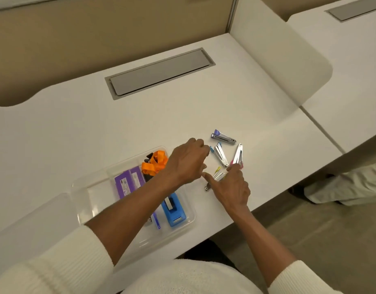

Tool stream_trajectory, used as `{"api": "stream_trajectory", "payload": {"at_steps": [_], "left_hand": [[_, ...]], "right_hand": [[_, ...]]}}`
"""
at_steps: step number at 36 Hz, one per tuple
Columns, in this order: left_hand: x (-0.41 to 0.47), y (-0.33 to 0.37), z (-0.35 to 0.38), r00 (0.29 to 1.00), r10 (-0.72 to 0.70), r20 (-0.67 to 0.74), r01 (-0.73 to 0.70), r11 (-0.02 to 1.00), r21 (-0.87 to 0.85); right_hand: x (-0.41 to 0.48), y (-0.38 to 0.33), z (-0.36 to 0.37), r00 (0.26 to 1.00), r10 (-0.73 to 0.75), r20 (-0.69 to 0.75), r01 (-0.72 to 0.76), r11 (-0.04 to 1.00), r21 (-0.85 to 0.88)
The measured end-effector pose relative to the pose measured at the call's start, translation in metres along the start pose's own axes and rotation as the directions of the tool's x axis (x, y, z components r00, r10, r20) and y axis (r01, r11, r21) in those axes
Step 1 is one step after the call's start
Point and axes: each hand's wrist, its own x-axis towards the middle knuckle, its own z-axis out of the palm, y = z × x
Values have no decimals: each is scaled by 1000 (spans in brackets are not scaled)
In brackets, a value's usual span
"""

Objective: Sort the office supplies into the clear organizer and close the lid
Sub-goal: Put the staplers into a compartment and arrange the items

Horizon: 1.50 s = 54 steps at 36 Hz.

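Four little staplers (220,154) lie fanned on the desk (98,128), just right of the clear organizer (81,200), ready to gather. Your left hand (188,161) curls at the blue-tipped one, though I can't tell if it grips. Your right hand (231,187), fingers apart, touches the pink and yellow ones. Mind the desk edge near your right wrist; there's room beyond.

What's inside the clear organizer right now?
In the clear organizer: an orange strap, purple boxes and a blue stapler. The left forearm crosses it, hiding part of the middle.
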Motion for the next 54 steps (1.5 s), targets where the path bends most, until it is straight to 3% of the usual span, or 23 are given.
{"api": "stream_trajectory", "payload": {"at_steps": [4,8,13,18,25,29,33,40,45,49,54], "left_hand": [[42,4,15,995,90,38,-93,989,113],[70,7,31,974,208,88,-220,962,159],[94,6,48,938,293,188,-331,917,221],[109,1,57,918,296,265,-369,883,289],[119,6,52,889,359,282,-436,852,291],[122,10,51,883,393,257,-453,858,242],[118,5,55,873,410,264,-469,852,230],[100,0,47,907,350,233,-395,899,188],[90,-3,37,954,292,75,-298,951,86],[74,-5,21,991,81,-104,-98,981,-165],[36,-14,-8,959,-174,-224,80,924,-375]], "right_hand": [[4,2,7,998,-55,24,57,995,-79],[6,10,6,995,-65,79,66,998,-5],[15,32,-9,994,-7,112,-10,988,151],[30,56,-31,998,45,49,-59,940,335],[72,62,-43,970,234,57,-234,860,453],[94,52,-41,980,193,38,-189,871,453],[106,41,-33,992,124,9,-120,938,325],[113,24,-25,998,51,47,-55,993,100],[119,15,-24,994,75,77,-82,993,81],[124,8,-26,984,120,131,-136,983,123],[113,-5,-30,983,76,166,-117,960,255]]}}
